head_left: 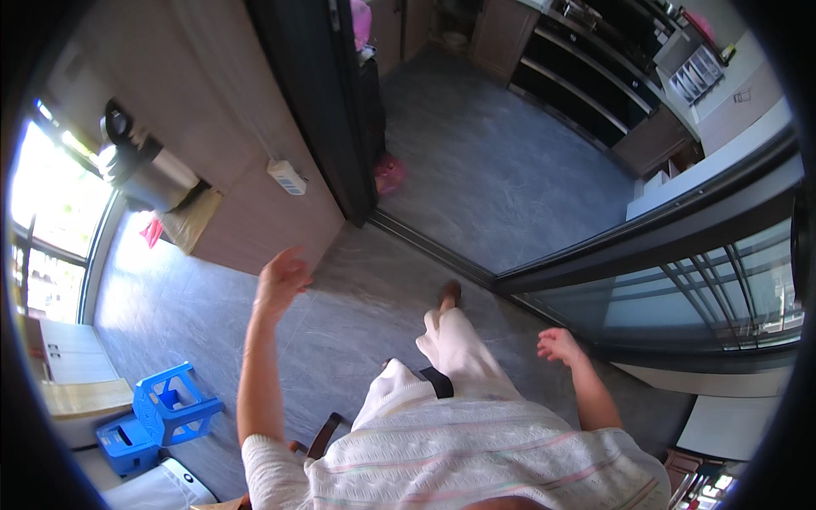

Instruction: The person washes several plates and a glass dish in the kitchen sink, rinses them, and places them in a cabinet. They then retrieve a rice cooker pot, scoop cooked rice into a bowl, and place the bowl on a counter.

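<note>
My left hand (280,280) is raised at the left of the head view, fingers loosely curled and apart, holding nothing. It hovers over the grey floor near the lower edge of a beige wall panel. On the right, my right hand (559,346) hangs in the air with bent fingers and nothing in it, near the glass sliding door (663,299). Between the hands, one brown shoe (450,293) is planted just short of the door's floor track (433,245).
Beyond the track lies a kitchen with a black built-in appliance (574,83) and a pink plastic bag (389,174). A power strip (287,177) is on the panel at left. Blue plastic stools (172,408) stand at lower left. Part of a dark wooden chair (326,436) shows behind me.
</note>
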### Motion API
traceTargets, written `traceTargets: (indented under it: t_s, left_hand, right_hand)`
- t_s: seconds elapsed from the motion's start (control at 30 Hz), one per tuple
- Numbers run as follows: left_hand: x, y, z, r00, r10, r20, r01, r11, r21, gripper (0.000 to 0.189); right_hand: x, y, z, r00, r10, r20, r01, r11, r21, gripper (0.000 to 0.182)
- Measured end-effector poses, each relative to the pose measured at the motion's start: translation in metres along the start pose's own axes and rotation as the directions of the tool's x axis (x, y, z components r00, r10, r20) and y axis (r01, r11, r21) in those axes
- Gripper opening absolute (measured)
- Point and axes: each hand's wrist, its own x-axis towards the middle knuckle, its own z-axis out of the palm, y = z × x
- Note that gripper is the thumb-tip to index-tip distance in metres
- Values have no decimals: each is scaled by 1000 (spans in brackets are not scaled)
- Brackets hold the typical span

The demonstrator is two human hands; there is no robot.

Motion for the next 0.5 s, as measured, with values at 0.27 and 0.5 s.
traceTargets:
  t_s: [0.27, 0.5]
  left_hand:
    - [153, 40, 129, 969, -16, 247, -20, 990, 140, 42]
    - [249, 93, 161, 979, -156, 128, 160, 987, -21, 43]
  right_hand:
    - [146, -149, -50, 989, -142, 43, 139, 988, 60, 31]
    - [243, -312, -102, 954, -289, 83, 288, 957, 25, 30]
